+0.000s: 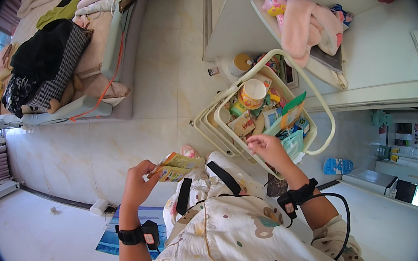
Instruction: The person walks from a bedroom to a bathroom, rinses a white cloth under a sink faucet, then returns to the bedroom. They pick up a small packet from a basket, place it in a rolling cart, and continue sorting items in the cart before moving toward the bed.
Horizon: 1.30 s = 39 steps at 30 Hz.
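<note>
My left hand (142, 181) pinches a yellow printed packet (178, 166) between thumb and fingers, above my lap. The packet looks thin and creased, and bears small pictures and writing. Over the near rim of a cream plastic cart basket (243, 147) is my right hand (268, 148), fingers loosely curled and nothing visible in them. The basket is heaped with a patterned paper cup (252, 94), a green-and-orange pouch (294, 110), a beige packet (242, 125), a light teal plastic item (293, 143) and a blue box (302, 127). Things deeper down are hidden.
A bed (93, 62) with piled clothes stands at the left. A yellow-lidded tub (242, 64) stands behind the basket. A pink plush cloth (304, 27) and a pink toy (275, 5) lie on a ledge at right. A blue mat (338, 165) lies farther right.
</note>
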Motion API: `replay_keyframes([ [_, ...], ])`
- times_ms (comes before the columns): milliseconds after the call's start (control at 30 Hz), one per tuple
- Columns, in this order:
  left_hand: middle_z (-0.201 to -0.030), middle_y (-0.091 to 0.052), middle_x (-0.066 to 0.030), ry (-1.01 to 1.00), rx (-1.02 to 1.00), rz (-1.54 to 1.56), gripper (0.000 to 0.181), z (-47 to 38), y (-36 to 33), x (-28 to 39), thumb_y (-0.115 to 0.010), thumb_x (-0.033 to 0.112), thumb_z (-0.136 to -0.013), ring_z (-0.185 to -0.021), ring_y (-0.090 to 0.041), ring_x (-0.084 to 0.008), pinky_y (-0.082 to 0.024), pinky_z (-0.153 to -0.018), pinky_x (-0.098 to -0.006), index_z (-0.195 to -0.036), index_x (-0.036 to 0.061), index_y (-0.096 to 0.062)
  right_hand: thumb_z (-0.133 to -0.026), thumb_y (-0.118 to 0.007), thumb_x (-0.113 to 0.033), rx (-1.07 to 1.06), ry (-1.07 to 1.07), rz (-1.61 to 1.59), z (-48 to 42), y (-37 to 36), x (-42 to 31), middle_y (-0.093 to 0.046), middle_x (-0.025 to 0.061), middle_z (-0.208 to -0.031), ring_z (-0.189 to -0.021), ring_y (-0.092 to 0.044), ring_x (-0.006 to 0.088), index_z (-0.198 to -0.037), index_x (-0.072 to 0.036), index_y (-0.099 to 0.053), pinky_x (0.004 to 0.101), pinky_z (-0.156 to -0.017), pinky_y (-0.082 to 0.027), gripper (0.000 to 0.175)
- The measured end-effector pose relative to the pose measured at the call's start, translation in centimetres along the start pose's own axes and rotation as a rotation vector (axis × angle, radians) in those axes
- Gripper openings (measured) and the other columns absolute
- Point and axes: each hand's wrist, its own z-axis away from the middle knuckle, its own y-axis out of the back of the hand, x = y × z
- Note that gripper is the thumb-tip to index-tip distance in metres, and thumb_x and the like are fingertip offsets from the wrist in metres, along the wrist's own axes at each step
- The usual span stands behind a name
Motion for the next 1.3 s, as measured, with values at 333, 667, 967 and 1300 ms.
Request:
replay_keyframes([
  [333,-0.067,-0.060,-0.0080,0.016,0.046,-0.004,0.013,0.8,0.5,-0.4,-0.065,0.004,-0.074,-0.061,-0.053,-0.0123,-0.041,-0.056,-0.0251,-0.076,-0.0030,-0.054,-0.074,-0.069,-0.015,0.294,0.016,0.179,-8.8,4.6,1.2,-0.045,0.0141,-0.121,-0.109,-0.045,0.0239,-0.122,0.001,-0.042,0.0345,-0.091,-0.038,0.057],
  [667,-0.068,-0.059,-0.0048,0.154,0.057,-0.044,0.012,1.9,0.8,-0.1,-0.062,-0.002,-0.075,-0.067,-0.054,-0.0065,-0.042,-0.061,-0.0223,-0.076,-0.0030,-0.051,-0.054,-0.078,-0.020,0.499,0.273,0.606,-16.9,4.2,5.2,-0.039,0.0217,-0.120,-0.115,-0.036,0.0356,-0.120,0.004,-0.036,0.0416,-0.097,-0.032,0.082],
  [967,-0.068,-0.060,-0.0092,0.135,0.032,-0.006,0.014,-0.9,0.6,-0.1,-0.065,0.003,-0.074,-0.065,-0.055,-0.0112,-0.043,-0.059,-0.0252,-0.076,-0.0032,-0.053,-0.049,-0.081,-0.014,0.460,0.192,0.219,-11.6,7.8,3.8,-0.049,0.0158,-0.111,-0.106,-0.048,0.0294,-0.119,-0.004,-0.040,0.0371,-0.090,-0.040,0.083],
  [1300,-0.066,-0.059,-0.0103,0.059,-0.094,-0.023,0.014,-4.6,-1.1,1.2,-0.064,0.006,-0.074,-0.059,-0.052,-0.0136,-0.042,-0.058,-0.0264,-0.076,-0.0031,-0.054,-0.050,-0.082,-0.016,0.262,0.123,0.295,-3.9,7.9,3.8,-0.043,0.0156,-0.119,-0.112,-0.044,0.0285,-0.124,-0.003,-0.035,0.0364,-0.094,-0.036,0.088],
])
